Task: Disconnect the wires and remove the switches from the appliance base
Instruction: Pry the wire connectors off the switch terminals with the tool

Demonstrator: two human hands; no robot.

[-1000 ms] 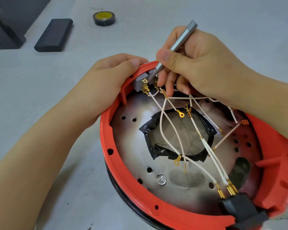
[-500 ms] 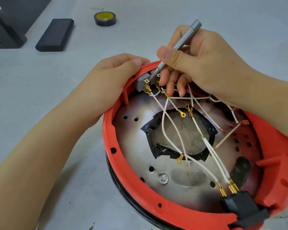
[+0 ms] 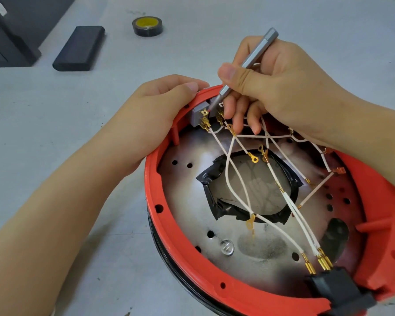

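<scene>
Appliance base (image 3: 169, 233), upturned near the desk's front edge, right of centre, red rim uppermost and metal plate exposed. Your left hand (image 3: 153, 117) grips the rim at its far-left arc, thumb and fingers curled over the edge just beside the grey switches (image 3: 197, 115), which sit inside the rim. Your right hand (image 3: 278, 87) holds a slim grey tool (image 3: 249, 62) pen-fashion, pinched between thumb and forefinger, while the remaining fingers rest curled among the white wires (image 3: 237, 179); the tip of the tool meets the brass terminals (image 3: 204, 120) on the nearer switch.

Progress, judged from the layout: several wires already hang free, their ring and spade lugs lying loose over the plate and over the black-taped opening (image 3: 249, 190) at its centre. At least one lead is seated on the switch terminals, and both switch bodies are mounted in the rim (whether a clip or a screw retains them cannot be told from this angle). A bundle of leads runs to the black connector block (image 3: 335, 290) at the rim's near-right arc and appears plugged in.

So you are roughly midway: the terminals at the switch remain to be released, then the switches themselves lifted out.

A black rectangular case (image 3: 79, 47) and a roll of tape (image 3: 147, 25) lie towards the desk's far-left corner, well apart from the work.
</scene>
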